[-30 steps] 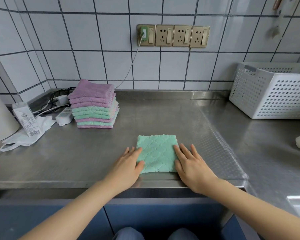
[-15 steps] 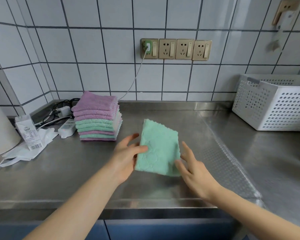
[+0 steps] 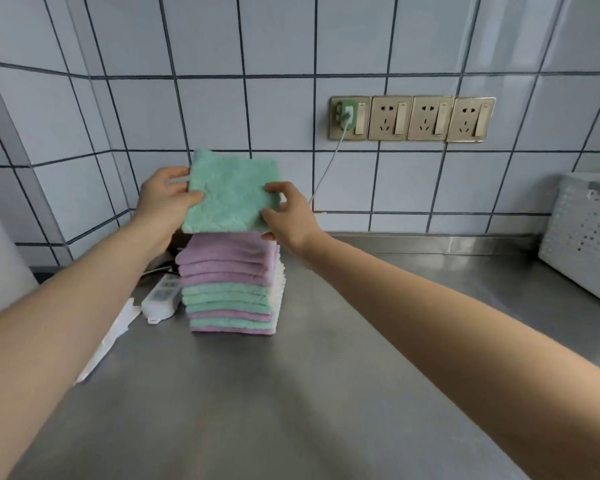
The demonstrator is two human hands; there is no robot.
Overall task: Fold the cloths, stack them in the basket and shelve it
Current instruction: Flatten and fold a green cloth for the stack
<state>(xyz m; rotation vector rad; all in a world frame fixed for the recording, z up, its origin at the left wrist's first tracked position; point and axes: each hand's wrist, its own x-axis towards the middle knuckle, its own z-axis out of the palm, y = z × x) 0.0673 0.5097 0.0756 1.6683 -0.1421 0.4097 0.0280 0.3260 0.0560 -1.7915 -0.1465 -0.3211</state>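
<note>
1. Our left hand and right hand pinch the folded square mint-green terry cloth just above the stack of folded purple and green cloths near the steel tabletop's back-left corner.
2. The white perforated plastic basket is cut off at the right edge.

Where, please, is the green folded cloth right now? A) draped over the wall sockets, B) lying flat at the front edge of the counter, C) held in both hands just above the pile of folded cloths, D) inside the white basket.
C: the left hand and the right hand each grip a side of the green cloth, which is up in the air directly over the pile of folded cloths, not in the white basket.
</note>
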